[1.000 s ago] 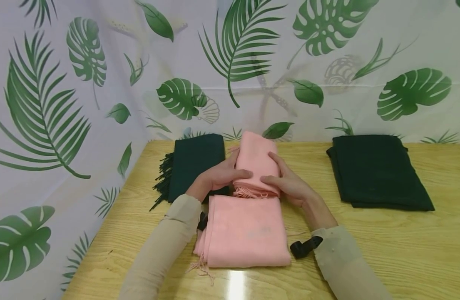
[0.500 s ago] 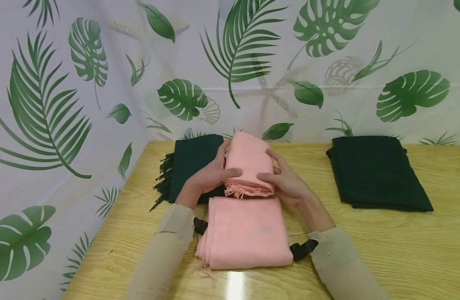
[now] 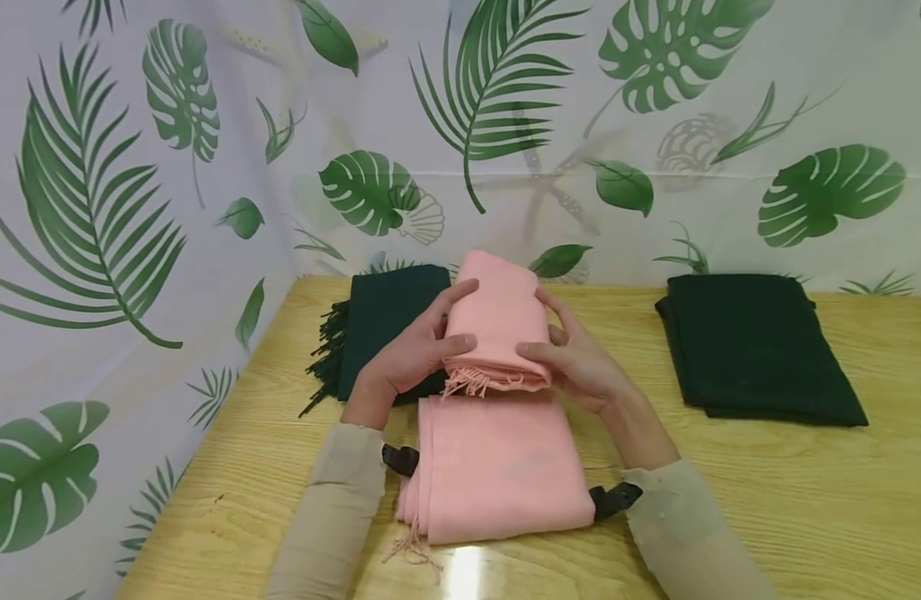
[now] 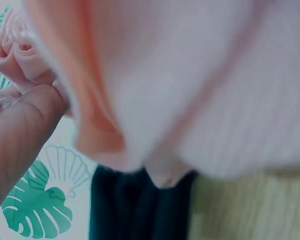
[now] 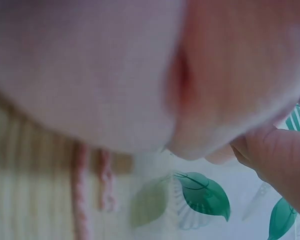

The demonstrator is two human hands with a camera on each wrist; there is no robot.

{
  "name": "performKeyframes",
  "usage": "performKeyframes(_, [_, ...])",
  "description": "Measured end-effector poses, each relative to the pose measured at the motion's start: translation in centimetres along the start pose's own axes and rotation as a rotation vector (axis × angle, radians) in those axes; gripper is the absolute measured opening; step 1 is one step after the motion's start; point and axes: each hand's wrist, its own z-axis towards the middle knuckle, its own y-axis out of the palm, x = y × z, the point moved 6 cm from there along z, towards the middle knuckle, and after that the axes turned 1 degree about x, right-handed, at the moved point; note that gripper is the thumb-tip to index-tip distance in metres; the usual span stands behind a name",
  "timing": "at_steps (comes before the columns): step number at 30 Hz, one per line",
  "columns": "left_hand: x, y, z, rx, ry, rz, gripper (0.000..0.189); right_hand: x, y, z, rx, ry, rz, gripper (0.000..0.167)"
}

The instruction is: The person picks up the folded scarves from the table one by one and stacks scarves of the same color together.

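A folded pink scarf (image 3: pixel 498 312) with a knotted fringe along its near edge is held between both hands. The left hand (image 3: pixel 411 354) grips its left side, thumb on the front and fingers around the edge. On the opposite side, the right hand (image 3: pixel 580 354) holds it the same way. In the left wrist view the left hand (image 4: pixel 25 135) meets the rolled pink folds. Closer to the body lies a second folded pink scarf (image 3: pixel 505 475), fringe at its lower left. It fills much of both wrist views, blurred. The held scarf's underside is hidden.
Behind the left hand lies a dark green folded scarf (image 3: pixel 392 325), its fringe pointing left. Another dark folded cloth (image 3: pixel 756 350) rests on the right of the wooden table (image 3: pixel 798 508). A leaf-printed backdrop (image 3: pixel 550 125) borders the table's back and left.
Both hands have shifted the held pink scarf a little to the left. The left hand's fingers now reach further over its upper left edge. The other scarves stay in place.
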Motion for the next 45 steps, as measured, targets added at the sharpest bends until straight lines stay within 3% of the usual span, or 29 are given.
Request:
performKeyframes(7, [1.1,1.1,-0.2,-0.055,0.05,-0.048,0.067,-0.7,0.2,-0.5,-0.036,-0.031,0.021,0.089])
performKeyframes(37, [2.2,1.5,-2.1,-0.015,0.063,0.055,0.067,-1.2,1.4,-1.1,-0.082,-0.046,-0.023,0.093])
performKeyframes(45, [2.6,1.8,-2.7,-0.032,0.085,0.082,0.066,-1.5,1.9,-1.9,-0.079,-0.047,-0.032,0.093])
